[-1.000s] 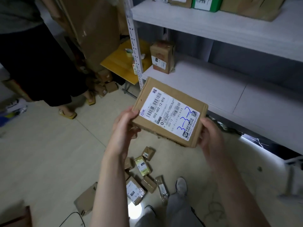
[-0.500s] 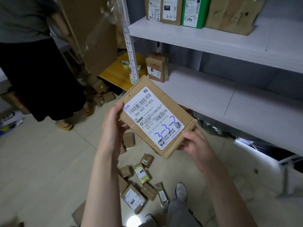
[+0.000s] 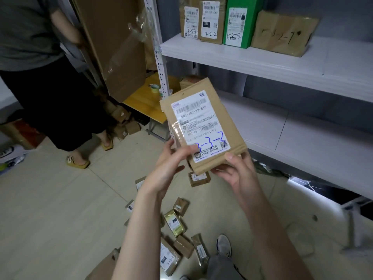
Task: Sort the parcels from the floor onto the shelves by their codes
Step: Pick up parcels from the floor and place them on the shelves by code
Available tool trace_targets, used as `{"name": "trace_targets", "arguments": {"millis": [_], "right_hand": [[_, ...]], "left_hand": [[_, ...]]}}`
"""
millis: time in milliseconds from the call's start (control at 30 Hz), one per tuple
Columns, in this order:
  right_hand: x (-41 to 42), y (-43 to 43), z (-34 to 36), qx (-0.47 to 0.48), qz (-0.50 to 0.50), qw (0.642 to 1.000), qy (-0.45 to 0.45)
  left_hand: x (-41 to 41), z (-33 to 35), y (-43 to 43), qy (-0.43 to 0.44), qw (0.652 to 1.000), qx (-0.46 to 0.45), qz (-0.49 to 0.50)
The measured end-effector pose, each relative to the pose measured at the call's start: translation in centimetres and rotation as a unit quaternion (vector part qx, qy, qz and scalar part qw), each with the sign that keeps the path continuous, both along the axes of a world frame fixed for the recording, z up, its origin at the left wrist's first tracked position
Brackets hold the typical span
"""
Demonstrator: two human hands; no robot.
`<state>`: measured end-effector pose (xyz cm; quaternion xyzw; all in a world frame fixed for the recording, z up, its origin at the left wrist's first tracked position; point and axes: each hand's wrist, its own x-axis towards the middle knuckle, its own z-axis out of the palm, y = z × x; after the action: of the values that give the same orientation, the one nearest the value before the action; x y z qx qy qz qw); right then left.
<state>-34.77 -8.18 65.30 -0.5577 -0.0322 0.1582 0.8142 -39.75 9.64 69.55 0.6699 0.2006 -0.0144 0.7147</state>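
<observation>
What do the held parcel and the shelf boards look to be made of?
The held parcel: matte brown cardboard, creased at its edges, with a white paper label under shiny clear tape. The shelf boards: smooth white, perhaps painted wood or metal; unclear which.

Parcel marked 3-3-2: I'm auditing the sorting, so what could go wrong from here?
Misfiling: the upper shelf holds 3-2 coded parcels, so the parcel likely belongs elsewhere. Dropping: the right hand and left hand grip only its lower end. Tripping: floor parcels lie beside the shoe.
</observation>
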Motion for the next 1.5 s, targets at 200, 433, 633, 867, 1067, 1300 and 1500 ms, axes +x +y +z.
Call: {"name": "trace_targets", "arguments": {"millis": [200,433,633,867,1067,1300,1500], "right_hand": [[0.9,1.6,0.5,0.02,0.006,1.0,-0.006],[1.3,2.1,0.3,-0.01,0.068,0.997,-0.018],[2.0,0.9,0.8,-0.043,0.05,0.998,-0.015],[2.3,-1.6,2.4,-0.055,0.002,0.997,-0.051],[2.6,-5.1,3.2,-0.055,-0.023,0.995,-0.079],[4.5,-9.8,4.9,-0.033,-0.049,0.995,-0.081],[8.5,-16.1,7.8,-0.039,-0.133,0.985,-0.098]], "left_hand": [[0.1,0.6,0.3,-0.001,0.998,0.053,-0.03],[-0.1,0.6,1.9,-0.027,0.999,0.028,-0.028],[-0.3,1.0,3.2,-0.036,0.996,0.056,-0.064],[0.6,1.9,1.3,-0.051,0.992,0.064,-0.1],[2.1,2.8,-1.5,-0.064,0.986,0.071,-0.135],[4.9,4.1,-6.8,-0.069,0.986,0.075,-0.133],[9.9,6.8,-13.8,-0.095,0.982,0.086,-0.138]]}}
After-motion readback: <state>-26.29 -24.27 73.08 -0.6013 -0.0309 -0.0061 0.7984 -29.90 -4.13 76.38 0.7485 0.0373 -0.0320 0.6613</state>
